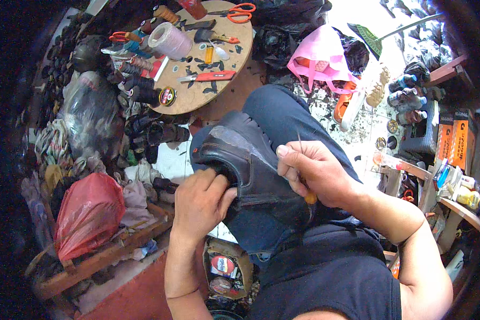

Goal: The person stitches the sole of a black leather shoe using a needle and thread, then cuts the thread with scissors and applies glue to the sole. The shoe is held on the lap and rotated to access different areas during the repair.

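A black leather shoe (250, 165) lies across my lap, its opening toward my left hand. My left hand (202, 200) has its fingertips tucked into that opening, gripping the shoe's edge; the tips are hidden inside. Just right of the shoe, my right hand (314, 173) is closed around an awl (310, 198). The awl's orange-yellow handle end shows below the fingers, and a thin metal point sticks up above them. A fine thread seems to run near that point, too faint to trace.
Ahead stands a round wooden table (218, 48) with a red utility knife (213, 76), orange-handled scissors (241, 13), a large thread spool (169, 41) and black scraps. A pink bag (320, 56) lies at far right. Left are a red plastic bag (90, 213) and a wooden frame (106, 256).
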Demonstrator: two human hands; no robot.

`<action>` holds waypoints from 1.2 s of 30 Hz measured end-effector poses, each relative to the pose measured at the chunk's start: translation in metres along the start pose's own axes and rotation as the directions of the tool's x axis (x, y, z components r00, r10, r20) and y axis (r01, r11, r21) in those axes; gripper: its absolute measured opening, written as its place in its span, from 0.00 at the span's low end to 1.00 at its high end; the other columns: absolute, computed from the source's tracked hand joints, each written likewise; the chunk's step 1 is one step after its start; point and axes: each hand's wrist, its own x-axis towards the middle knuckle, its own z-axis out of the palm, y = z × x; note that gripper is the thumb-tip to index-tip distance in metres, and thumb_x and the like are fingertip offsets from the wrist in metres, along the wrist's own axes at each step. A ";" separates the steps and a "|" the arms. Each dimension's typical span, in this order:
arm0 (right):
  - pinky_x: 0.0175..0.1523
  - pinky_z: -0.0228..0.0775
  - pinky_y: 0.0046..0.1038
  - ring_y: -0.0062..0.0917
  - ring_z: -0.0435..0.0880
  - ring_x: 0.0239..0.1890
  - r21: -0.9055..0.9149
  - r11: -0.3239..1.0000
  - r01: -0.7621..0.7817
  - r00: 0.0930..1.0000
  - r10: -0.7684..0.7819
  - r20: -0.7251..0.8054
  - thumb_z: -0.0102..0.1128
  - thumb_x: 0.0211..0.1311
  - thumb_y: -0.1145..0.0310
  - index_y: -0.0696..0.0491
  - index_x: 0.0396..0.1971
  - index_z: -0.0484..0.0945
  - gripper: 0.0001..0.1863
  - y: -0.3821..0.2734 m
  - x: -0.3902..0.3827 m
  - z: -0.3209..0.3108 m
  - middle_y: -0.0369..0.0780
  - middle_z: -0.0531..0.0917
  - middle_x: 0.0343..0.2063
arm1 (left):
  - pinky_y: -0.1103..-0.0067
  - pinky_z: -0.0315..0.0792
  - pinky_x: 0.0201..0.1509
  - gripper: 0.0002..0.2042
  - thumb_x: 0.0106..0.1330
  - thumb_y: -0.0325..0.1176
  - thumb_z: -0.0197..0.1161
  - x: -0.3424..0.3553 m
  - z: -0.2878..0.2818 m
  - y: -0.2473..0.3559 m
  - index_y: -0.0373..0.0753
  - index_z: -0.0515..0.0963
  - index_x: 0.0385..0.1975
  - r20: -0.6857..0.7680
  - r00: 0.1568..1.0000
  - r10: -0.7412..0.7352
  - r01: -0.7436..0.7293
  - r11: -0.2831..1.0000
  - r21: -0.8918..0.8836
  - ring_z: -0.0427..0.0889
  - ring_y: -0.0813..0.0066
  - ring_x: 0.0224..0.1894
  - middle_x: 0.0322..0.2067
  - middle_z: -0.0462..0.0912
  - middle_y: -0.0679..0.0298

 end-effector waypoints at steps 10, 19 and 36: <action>0.19 0.59 0.22 0.13 0.69 0.15 -0.055 0.996 0.073 0.995 -0.076 -0.066 0.57 0.79 0.59 0.55 0.33 0.79 0.16 -0.006 0.001 0.000 0.32 0.78 0.21 | 0.72 0.66 0.30 0.11 0.62 0.27 0.71 -0.091 0.006 -0.038 0.37 0.76 0.21 -0.057 0.916 -0.398 0.361 0.877 -0.318 0.74 0.64 0.22 0.20 0.76 0.62; 0.49 0.77 0.40 0.41 0.85 0.41 -0.836 0.520 0.172 0.955 -0.295 0.013 0.52 0.77 0.63 0.52 0.56 0.75 0.14 -0.019 -0.055 -0.057 0.45 0.85 0.37 | 0.69 0.76 0.41 0.08 0.62 0.31 0.70 -0.037 -0.042 0.004 0.34 0.82 0.24 -0.009 0.948 -0.320 0.047 0.169 -0.985 0.84 0.62 0.33 0.34 0.89 0.57; 0.34 0.74 0.41 0.39 0.83 0.27 -0.937 0.178 0.299 0.942 -0.210 0.261 0.62 0.67 0.73 0.45 0.57 0.86 0.19 -0.026 -0.048 -0.031 0.42 0.80 0.26 | 0.64 0.68 0.73 0.35 0.50 0.31 0.83 0.052 0.020 0.005 0.35 0.78 0.61 0.265 0.962 0.069 0.111 0.785 -0.609 0.79 0.59 0.65 0.61 0.82 0.54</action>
